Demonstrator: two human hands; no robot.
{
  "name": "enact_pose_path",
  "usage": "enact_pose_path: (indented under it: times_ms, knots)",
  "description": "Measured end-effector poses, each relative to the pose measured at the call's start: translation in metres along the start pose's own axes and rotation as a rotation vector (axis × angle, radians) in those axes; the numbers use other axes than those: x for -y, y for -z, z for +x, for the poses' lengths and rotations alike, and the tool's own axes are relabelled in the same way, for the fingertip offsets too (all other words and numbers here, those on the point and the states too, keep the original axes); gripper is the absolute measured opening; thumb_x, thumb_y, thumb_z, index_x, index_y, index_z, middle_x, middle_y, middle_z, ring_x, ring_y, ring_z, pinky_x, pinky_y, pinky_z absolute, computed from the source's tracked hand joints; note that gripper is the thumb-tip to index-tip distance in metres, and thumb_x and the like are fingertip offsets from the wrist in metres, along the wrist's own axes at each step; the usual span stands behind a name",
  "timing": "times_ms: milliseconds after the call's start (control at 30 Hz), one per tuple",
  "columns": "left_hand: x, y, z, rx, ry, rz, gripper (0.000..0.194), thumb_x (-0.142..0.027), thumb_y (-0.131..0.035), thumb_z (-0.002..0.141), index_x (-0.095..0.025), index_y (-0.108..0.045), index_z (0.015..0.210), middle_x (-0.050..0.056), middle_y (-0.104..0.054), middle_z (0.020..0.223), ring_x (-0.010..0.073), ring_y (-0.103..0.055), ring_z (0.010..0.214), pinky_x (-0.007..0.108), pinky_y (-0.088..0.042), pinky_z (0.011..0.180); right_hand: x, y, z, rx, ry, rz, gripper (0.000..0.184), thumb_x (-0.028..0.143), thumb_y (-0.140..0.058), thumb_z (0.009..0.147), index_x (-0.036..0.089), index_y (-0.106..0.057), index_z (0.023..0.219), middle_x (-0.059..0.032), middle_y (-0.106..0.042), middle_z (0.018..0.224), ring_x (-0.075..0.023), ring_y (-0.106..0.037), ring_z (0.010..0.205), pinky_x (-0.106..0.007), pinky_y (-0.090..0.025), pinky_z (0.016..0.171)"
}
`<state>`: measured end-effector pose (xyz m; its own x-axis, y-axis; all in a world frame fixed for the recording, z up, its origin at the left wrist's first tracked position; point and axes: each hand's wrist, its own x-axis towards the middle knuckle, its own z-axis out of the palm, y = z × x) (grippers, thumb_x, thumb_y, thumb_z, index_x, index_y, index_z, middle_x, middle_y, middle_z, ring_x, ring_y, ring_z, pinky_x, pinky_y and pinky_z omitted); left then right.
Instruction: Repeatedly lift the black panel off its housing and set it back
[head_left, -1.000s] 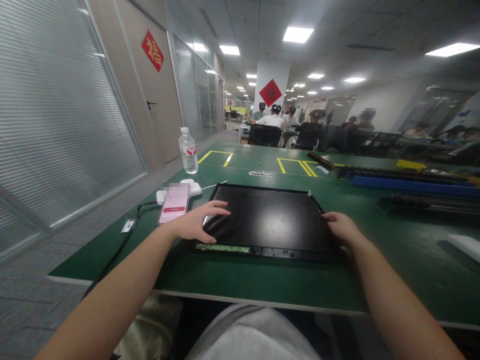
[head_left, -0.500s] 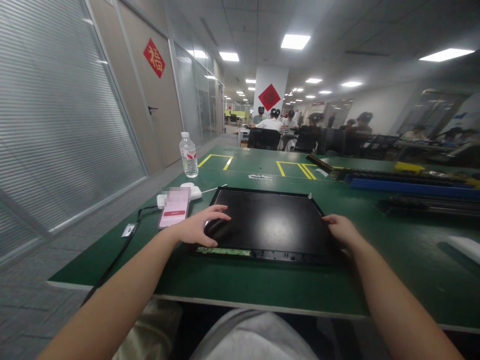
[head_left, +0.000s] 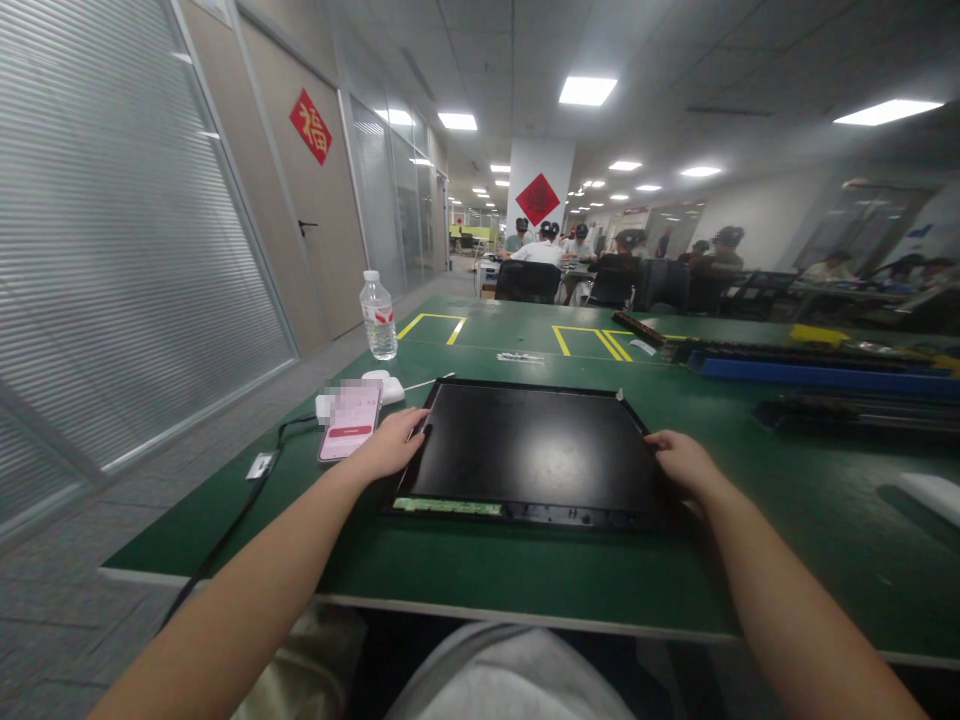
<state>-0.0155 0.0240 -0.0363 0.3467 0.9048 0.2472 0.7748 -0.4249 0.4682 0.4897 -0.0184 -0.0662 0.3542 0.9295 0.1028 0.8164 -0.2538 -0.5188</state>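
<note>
My left hand (head_left: 395, 443) has pulled back from where it was spread over the glossy face half a second ago; its fingers now lie closer together, fairly narrow, at the left edge of the screen panel (head_left: 532, 440). I cannot tell whether they close on that edge. My right hand (head_left: 679, 460) stays as it was, narrow, with thumb and fingers pinching the right edge. The panel lies flat between my two hands, in the same place.

It is one dark rectangle, smooth enough to throw back a pale glow, in a thin black frame. Along its near side, to the right of and nearer me than my left hand, runs one slim green circuit strip (head_left: 448, 507).

Under both hands is the smooth green table (head_left: 525, 570). Just beyond and left of my left hand are one phone (head_left: 351, 430) with a lit pink-white screen and one rounded white plastic piece (head_left: 384, 386); farther past them stands one clear, ribbed bottle (head_left: 379, 322). One black cable (head_left: 238, 520) trails down left of that hand. Well beyond my right hand, to the right, lie one long blue bar (head_left: 817, 372) and some dark, long parts (head_left: 847, 412).
</note>
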Motion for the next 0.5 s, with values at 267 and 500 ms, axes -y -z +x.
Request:
enact_pose_path:
  times_ms: [267, 500]
  knots:
    - [-0.013, 0.004, -0.004, 0.045, 0.103, 0.015, 0.062, -0.015, -0.042, 0.082, -0.018, -0.054, 0.143, 0.009, -0.058, 0.143, 0.0282, -0.056, 0.13, 0.038, -0.041, 0.109, 0.005, 0.001, -0.001, 0.02, -0.059, -0.004, 0.045, 0.007, -0.059, 0.066, 0.017, -0.076, 0.107, -0.0102, -0.074, 0.098, -0.0229, -0.069, 0.093, -0.029, -0.05, 0.083]
    - [-0.009, 0.006, -0.002, -0.047, 0.165, -0.289, 0.064, -0.016, -0.05, 0.077, -0.022, -0.056, 0.14, 0.007, -0.067, 0.133, 0.031, -0.064, 0.118, 0.045, -0.047, 0.103, 0.004, 0.002, -0.001, 0.025, -0.057, 0.023, 0.044, 0.005, -0.058, 0.067, 0.019, -0.076, 0.105, -0.009, -0.074, 0.101, -0.0228, -0.068, 0.095, -0.028, -0.051, 0.082]
